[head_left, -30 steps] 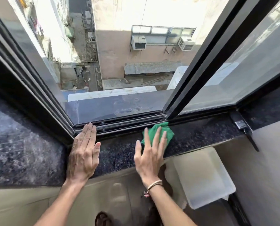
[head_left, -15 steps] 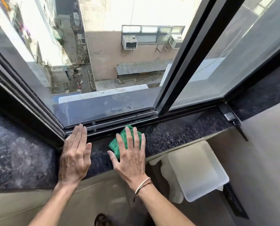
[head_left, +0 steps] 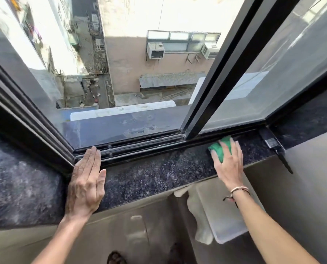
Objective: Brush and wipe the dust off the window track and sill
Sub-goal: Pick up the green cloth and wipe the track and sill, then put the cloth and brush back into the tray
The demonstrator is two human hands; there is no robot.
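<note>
A dark speckled stone sill [head_left: 155, 174] runs across the view below a black window track [head_left: 136, 147]. My right hand [head_left: 228, 164] presses a green cloth [head_left: 220, 147] flat on the sill's right part, close to the track and under the black sliding frame [head_left: 216, 73]. Fingers cover much of the cloth. My left hand [head_left: 86, 181] lies flat, palm down, on the sill's left part, holding nothing, its fingertips touching the track edge.
The window stands open on the left, with a drop to buildings outside. A grey outer ledge [head_left: 124, 126] lies beyond the track. A white plastic tub [head_left: 221, 208] sits below the sill at right. A black bracket [head_left: 273, 143] juts at the sill's right end.
My right hand has slid the green cloth to the right along the sill, from near the left hand to under the sliding frame. The left hand has stayed in place.
</note>
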